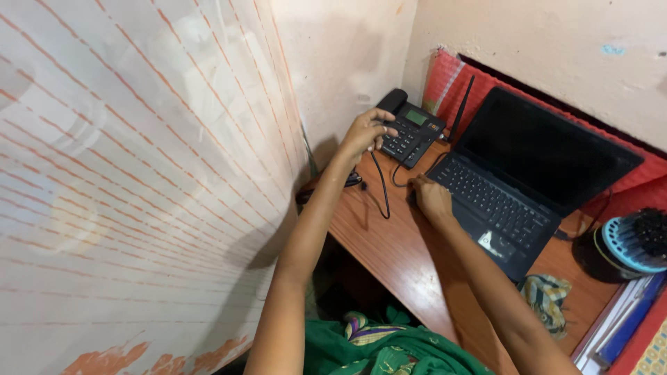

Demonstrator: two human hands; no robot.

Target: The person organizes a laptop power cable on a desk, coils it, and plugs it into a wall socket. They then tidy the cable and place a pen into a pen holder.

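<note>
While resting on table [389,243]: desk phone [411,130], rigid, light, likely slides | left hand [366,132] grip loosely on keypad edge | right hand [432,199] flat, empty, beside laptop [514,187] | hold by body sides.

Bare forearms, no sleeves; green patterned garment [389,351] at the lap.

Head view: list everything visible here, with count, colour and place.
black desk telephone with keypad: 1, black, back left corner of desk
black open laptop: 1, black, screen dark, right of telephone
black cord: 1, black, trailing from telephone over desk
brown wooden desk: 1, reddish brown, against wall
patterned cloth: 1, green-yellow, front of laptop
round blue-rimmed object: 1, blue and black, far right
striped curtain: 1, white with orange stripes, left
left hand: on telephone keypad
right hand: at laptop's left edge
</note>
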